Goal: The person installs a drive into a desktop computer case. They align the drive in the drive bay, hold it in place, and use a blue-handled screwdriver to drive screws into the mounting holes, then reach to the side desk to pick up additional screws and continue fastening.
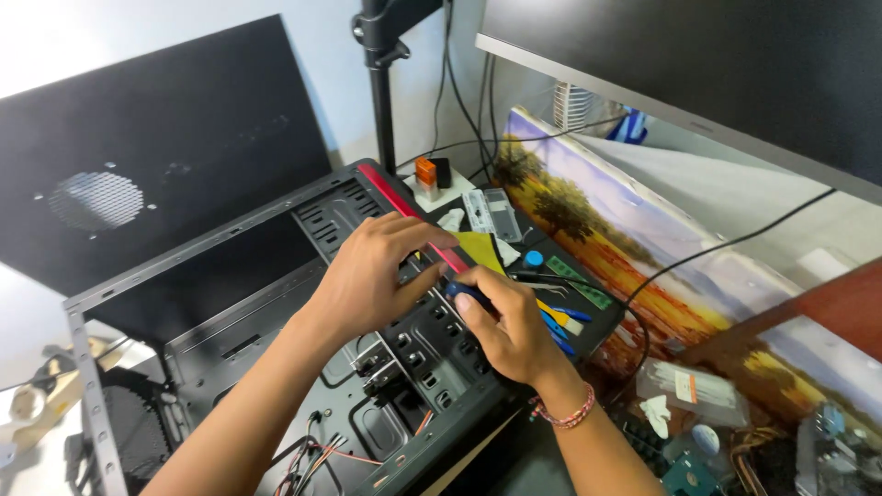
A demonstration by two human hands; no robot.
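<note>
Right hand (pixel 514 331): clenching in a grip around a dark-handled screwdriver (pixel 469 292), thumb lying along the handle, tip hidden behind the left hand; red and white bracelet (pixel 568 415) circling the wrist.
Left hand (pixel 372 276): resting on the upper edge of the open black computer case (pixel 303 303), fingers curled and pinching at something small near the red trim strip (pixel 404 213); item pinched too hidden to tell.
Screwdriver: sitting just above the drive-bay area of the case, between both hands.
Computer case: lying on its side on the bench, interior facing up, coloured wires (pixel 322 455) trailing at the lower end.
Black side panel (pixel 147 156) with round mesh vent: leaning upright behind the case.
Yellow cloth (pixel 482 248), green and blue small tools (pixel 565 317): lying on a black tray just right of the hands.
Landscape painting (pixel 625 248): leaning at the right, black cable (pixel 735 243) crossing over it.
</note>
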